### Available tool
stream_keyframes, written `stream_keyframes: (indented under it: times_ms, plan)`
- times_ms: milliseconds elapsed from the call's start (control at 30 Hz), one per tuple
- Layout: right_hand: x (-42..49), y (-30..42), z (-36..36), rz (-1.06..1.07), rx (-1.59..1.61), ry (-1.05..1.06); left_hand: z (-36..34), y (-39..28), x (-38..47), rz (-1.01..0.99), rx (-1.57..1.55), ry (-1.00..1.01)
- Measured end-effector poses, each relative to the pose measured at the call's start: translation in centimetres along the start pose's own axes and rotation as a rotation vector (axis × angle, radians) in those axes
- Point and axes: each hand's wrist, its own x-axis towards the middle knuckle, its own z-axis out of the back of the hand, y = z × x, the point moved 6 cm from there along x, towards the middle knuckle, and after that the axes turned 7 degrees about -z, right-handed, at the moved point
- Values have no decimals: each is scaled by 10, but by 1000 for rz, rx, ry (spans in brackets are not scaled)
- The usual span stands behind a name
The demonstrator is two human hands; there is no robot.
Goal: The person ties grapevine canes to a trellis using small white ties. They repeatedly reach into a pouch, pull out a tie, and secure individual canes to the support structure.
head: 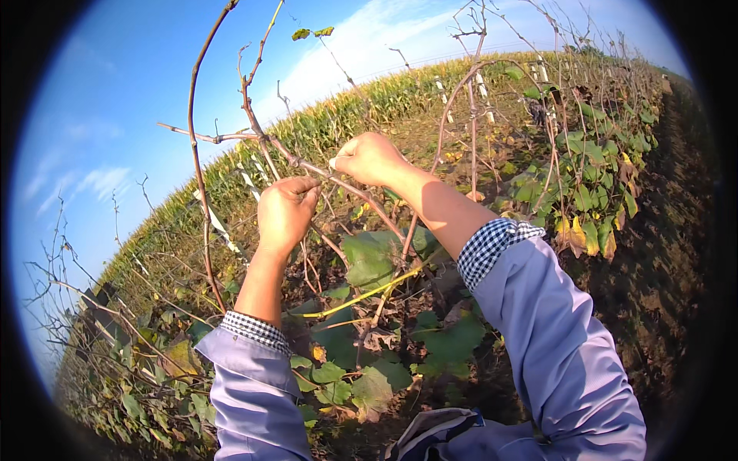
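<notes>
My left hand (287, 212) is curled into a loose fist, thumb against the bent index finger, just below a bare brown grapevine cane (351, 188). On the cane's other side, my right hand (369, 159) has its fingers folded and thumb and index fingertip pressed together. A small pale spot shows at that fingertip; whether it is a nail or a thin tie is unclear. Anything thin pinched in either hand is too small to make out. The cane runs diagonally between my hands and forks at a knobby joint (262, 138) to the upper left.
A tall curved cane (196, 115) rises left of my left hand. Another arching cane (452, 106) stands beyond my right forearm. Large green vine leaves (372, 259) and a yellow-green shoot (363, 295) lie below. White posts (444, 99) and a maize field (403, 92) stand behind.
</notes>
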Motion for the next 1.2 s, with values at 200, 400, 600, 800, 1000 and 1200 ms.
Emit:
stream_keyframes:
  times_ms: [200,400,600,800,1000,1200]
  plan:
    - [-3,-4,-2,19,9,1,-2,10,15,312,33,223]
    - [-9,-10,-5,21,97,-12,0,10,24,246,26,250]
    - [-10,-9,-4,-21,77,-74,-14,-17,13,-219,540,120]
    - [-15,-3,-1,1,127,-83,-23,-18,11,-63,701,170]
    - [-19,-6,0,-20,131,-47,-18,-12,23,172,386,308]
    - [-15,-7,-5,18,104,-60,-16,8,27,310,73,286]
